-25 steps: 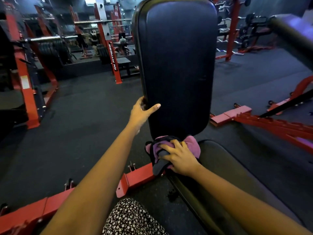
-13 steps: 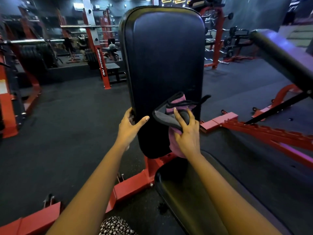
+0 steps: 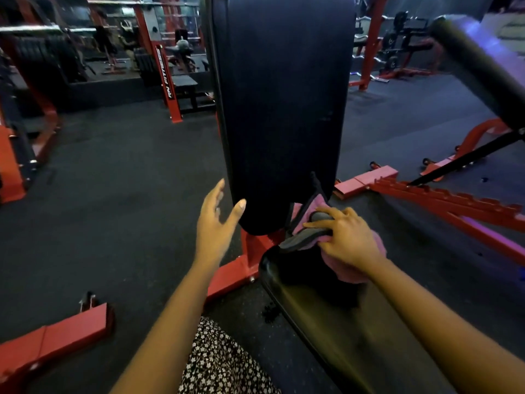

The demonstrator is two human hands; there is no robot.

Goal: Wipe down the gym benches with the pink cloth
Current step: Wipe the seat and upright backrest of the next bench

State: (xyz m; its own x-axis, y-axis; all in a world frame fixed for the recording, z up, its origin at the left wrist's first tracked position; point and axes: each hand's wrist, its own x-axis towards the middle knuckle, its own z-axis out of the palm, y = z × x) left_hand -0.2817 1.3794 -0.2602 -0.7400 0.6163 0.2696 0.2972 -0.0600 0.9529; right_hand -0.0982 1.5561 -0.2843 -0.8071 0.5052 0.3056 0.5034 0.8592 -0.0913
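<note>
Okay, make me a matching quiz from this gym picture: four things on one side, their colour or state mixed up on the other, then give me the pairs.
Things:
1 left hand
2 pink cloth
3 backrest pad
4 bench frame

States:
A red metal
B black, upright
C open, holding nothing
D bunched under the right hand

Pairs: 1-C, 2-D, 3-B, 4-A

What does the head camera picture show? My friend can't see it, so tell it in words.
A person's right hand grips a bunched pink cloth on the end of a black bench seat, just below the upright back pad. The left hand is open beside that pad's lower edge, in a dim gym with red frames.
</note>
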